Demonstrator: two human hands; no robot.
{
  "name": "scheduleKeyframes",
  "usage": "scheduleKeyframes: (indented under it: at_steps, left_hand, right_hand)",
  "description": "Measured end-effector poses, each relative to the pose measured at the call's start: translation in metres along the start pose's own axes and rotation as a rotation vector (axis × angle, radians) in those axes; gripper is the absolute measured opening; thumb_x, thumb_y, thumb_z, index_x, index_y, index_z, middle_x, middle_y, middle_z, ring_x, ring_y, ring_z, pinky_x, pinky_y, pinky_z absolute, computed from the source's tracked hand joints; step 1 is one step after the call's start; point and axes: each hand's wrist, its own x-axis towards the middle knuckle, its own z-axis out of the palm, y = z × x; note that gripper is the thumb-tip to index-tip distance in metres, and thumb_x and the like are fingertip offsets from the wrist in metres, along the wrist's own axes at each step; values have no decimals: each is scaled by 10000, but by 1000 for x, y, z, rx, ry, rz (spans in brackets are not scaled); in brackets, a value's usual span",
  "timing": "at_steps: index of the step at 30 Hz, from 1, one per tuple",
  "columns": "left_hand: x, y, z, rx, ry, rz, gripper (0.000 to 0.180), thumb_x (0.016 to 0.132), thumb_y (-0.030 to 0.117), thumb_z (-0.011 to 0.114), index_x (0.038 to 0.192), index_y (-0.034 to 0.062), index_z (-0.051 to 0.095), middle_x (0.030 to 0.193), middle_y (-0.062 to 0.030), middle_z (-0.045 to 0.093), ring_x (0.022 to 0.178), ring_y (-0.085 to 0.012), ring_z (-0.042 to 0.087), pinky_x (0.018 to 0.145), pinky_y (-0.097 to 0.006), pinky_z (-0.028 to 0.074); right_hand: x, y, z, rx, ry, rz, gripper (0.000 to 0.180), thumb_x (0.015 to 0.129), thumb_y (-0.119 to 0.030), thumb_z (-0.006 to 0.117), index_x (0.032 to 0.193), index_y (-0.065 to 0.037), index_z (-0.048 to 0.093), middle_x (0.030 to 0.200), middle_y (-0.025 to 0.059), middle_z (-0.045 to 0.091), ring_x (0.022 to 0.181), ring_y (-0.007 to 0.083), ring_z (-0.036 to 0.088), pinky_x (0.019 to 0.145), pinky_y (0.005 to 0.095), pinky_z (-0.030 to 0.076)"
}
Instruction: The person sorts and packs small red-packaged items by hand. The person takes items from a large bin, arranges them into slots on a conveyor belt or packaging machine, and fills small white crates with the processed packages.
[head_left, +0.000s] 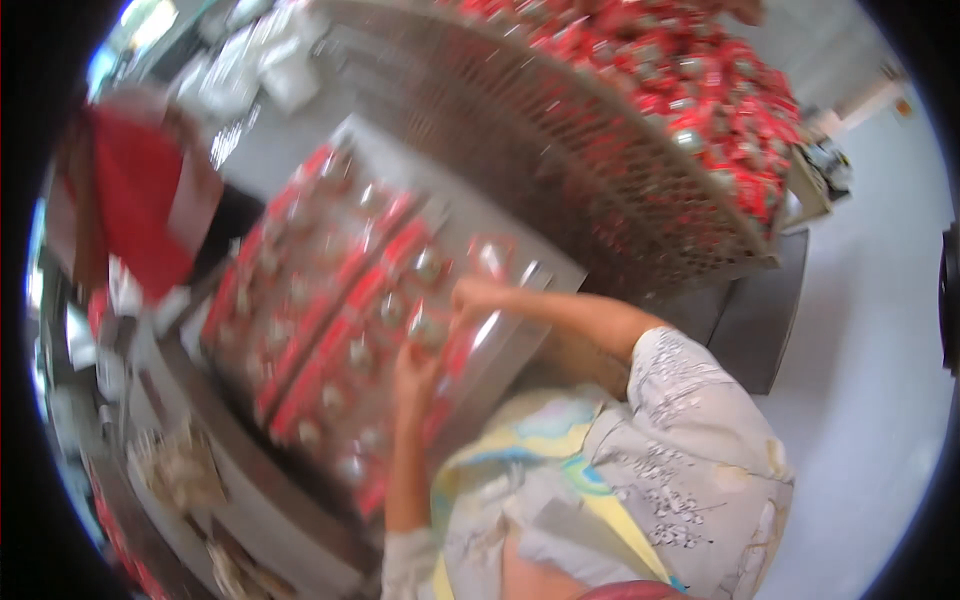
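Observation:
The picture is motion-blurred and tilted. A flat grey tray (545, 270) holds rows of red packets with silvery round centres (340, 300). My left hand (415, 372) reaches up from the lower edge and its fingers close on a red packet (432, 328) near the tray's right end. My right hand (478, 297) comes in from the right in a patterned sleeve and rests, fingers curled, on the packets just above the left hand. Blur hides whether it grips anything.
A big brown perforated crate (600, 190) heaped with red packets (700, 80) stands at the upper right. A person in red (135, 200) is at the left. Grey shelves with clutter (230, 500) run along the lower left. Pale floor (860, 400) lies to the right.

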Motion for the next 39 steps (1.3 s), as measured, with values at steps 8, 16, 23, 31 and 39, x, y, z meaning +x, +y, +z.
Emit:
scheduleKeyframes:
  at_steps: [8, 16, 23, 31, 39]
  left_hand:
    - [14, -21, 18, 851, 274, -43, 270, 726, 164, 602, 943, 44, 494, 823, -191, 622, 824, -379, 589, 697, -474, 451]
    - [-1, -10, 1, 701, 165, 12, 503, 678, 227, 722, 1073, 44, 470, 793, -196, 627, 779, -384, 603, 651, -487, 457]
    - [0, -10, 2, 816, 199, -25, 542, 650, 266, 756, 1074, 67, 482, 835, -151, 636, 838, -358, 598, 704, -459, 458]
    - [-4, -7, -4, 828, 137, -133, 524, 687, 258, 718, 1097, 52, 463, 909, -170, 629, 917, -345, 584, 743, -456, 450]
    - [-1, -16, 5, 921, 299, -32, 311, 735, 183, 620, 970, 48, 468, 774, -176, 630, 782, -377, 603, 682, -473, 458]
  right_hand:
    - [-6, 4, 29, -150, 75, 136, 288, 708, -351, 679, 810, -83, 676, 817, 137, 648, 817, 296, 624, 697, 412, 471]
    - [-8, 7, 22, 13, -68, 82, 283, 715, -259, 717, 777, -4, 611, 697, 149, 605, 631, 281, 569, 592, 343, 437]
    - [-11, 1, 28, -97, 20, 12, 295, 734, -308, 694, 819, -33, 634, 777, 157, 626, 797, 309, 608, 671, 397, 454]
    - [-8, 3, 21, 125, -111, 97, 304, 742, -283, 682, 832, 6, 653, 728, 170, 634, 716, 259, 628, 650, 363, 467]
    - [-19, -11, 40, -317, 138, -73, 241, 753, -271, 664, 829, -43, 651, 809, 166, 630, 825, 345, 602, 724, 430, 475]
